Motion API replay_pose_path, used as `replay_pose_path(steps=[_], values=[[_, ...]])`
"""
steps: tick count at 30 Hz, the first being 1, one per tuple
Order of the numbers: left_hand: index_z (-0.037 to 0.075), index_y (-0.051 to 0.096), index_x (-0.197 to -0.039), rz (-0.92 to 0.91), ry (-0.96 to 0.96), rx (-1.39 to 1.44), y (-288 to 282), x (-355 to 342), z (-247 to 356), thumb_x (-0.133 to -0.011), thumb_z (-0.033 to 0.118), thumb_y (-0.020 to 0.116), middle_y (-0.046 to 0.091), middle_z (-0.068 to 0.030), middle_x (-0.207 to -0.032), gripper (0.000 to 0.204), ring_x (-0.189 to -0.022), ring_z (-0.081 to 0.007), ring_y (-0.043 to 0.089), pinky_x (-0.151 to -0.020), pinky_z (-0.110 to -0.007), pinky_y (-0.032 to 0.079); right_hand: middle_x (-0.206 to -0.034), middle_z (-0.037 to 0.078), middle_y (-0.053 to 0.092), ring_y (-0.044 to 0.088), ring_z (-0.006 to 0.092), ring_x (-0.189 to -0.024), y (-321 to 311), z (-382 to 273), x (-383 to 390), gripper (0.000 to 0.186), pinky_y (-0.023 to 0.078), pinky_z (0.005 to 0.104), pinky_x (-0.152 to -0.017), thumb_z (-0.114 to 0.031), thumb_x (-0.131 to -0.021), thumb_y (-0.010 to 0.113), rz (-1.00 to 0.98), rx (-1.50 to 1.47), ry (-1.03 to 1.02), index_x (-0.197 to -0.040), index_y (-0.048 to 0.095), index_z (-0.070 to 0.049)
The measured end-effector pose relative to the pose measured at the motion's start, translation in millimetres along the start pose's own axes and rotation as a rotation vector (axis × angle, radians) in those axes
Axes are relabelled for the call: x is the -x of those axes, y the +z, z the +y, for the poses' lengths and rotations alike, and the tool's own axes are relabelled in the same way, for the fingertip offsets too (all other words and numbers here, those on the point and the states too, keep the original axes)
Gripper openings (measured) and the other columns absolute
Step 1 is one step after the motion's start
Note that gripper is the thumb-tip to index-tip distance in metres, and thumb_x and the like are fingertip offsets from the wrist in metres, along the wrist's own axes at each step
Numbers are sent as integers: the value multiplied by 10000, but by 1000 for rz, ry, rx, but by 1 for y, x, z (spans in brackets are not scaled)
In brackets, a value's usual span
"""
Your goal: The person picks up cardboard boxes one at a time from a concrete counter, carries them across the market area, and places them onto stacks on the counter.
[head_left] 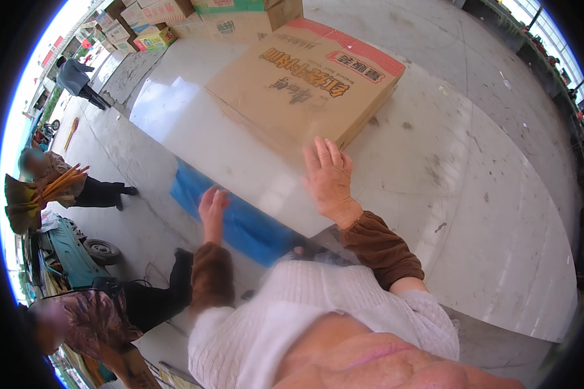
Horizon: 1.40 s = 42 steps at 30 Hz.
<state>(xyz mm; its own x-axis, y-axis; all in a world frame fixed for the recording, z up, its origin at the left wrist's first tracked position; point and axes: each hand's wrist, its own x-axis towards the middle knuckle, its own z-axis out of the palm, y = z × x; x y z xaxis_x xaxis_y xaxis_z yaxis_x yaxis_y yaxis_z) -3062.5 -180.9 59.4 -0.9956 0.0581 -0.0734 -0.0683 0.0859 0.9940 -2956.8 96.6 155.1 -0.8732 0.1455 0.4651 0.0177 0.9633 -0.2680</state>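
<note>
A large flat brown cardboard box (pixel 272 97) with a red patterned edge and printed lettering lies on a pale, smooth tabletop (pixel 448 214). My right hand (pixel 331 178) is at the box's near corner, palm down, with its fingers stretched out and nothing held. Further left, my left hand (pixel 213 206) hovers over a blue sheet (pixel 233 217) along the near edge of the tabletop. Its fingers are curled together, and a small whitish spot shows at the tips. What they hold, if anything, is too small to name. Brown sleeve covers wrap both forearms.
Stacked cartons (pixel 240 23) stand at the far side. On the left, a person holds a bundle of sticks with a dark fan-shaped end (pixel 23 204); another stands nearer, beside a teal cart (pixel 71 249) with a wheel. A third person (pixel 76 78) is farther away.
</note>
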Motion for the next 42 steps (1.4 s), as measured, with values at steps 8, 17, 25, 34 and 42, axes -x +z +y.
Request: replay_pose_path(steps=[8, 17, 25, 34, 42], values=[[-24, 288, -1281, -60, 122, 64, 101, -59, 79, -830, 392, 502, 427, -165, -1221, 650, -1074, -221, 466, -882, -307, 378, -1085, 164, 513, 451, 300, -1045, -40, 11, -40, 359, 350, 382, -859, -149, -773, 561, -300, -908, -52, -1099, 498, -12], [-48, 408, -1095, -119, 328, 64, 165, -65, 76, -777, 152, 554, 538, -131, -977, 403, -848, -183, 527, -720, -302, 434, -1213, 198, 427, 409, 314, -1122, -11, 271, -97, 613, 321, 376, -936, -326, -729, 617, 297, 139, 442, -1188, 396, 16], [-4, 341, -1258, -297, 152, 121, 141, -83, 81, -822, 243, 541, 478, -93, -1151, 540, -1032, -155, 446, -890, -260, 335, -992, 172, 561, 539, 244, -913, -7, 263, -72, 614, 416, 328, -790, -414, -695, 652, 313, -581, 561, -1086, 478, 25], [3, 451, -1144, -537, 35, 249, 141, -149, 97, -850, 238, 490, 553, -56, -954, 379, -799, -103, 547, -683, -229, 455, -949, 150, 548, 537, 243, -845, -35, 206, 12, 540, 422, 340, -752, -407, -730, 619, 450, -374, 705, -1020, 502, 33], [-5, 421, -1206, -774, -193, 175, 161, -205, 141, -847, 220, 485, 527, -78, -1077, 429, -955, -139, 509, -815, -262, 403, -870, 106, 550, 535, 147, -730, -87, 93, 38, 420, 452, 268, -639, -281, -748, 634, 553, -607, 916, -994, 483, 24]])
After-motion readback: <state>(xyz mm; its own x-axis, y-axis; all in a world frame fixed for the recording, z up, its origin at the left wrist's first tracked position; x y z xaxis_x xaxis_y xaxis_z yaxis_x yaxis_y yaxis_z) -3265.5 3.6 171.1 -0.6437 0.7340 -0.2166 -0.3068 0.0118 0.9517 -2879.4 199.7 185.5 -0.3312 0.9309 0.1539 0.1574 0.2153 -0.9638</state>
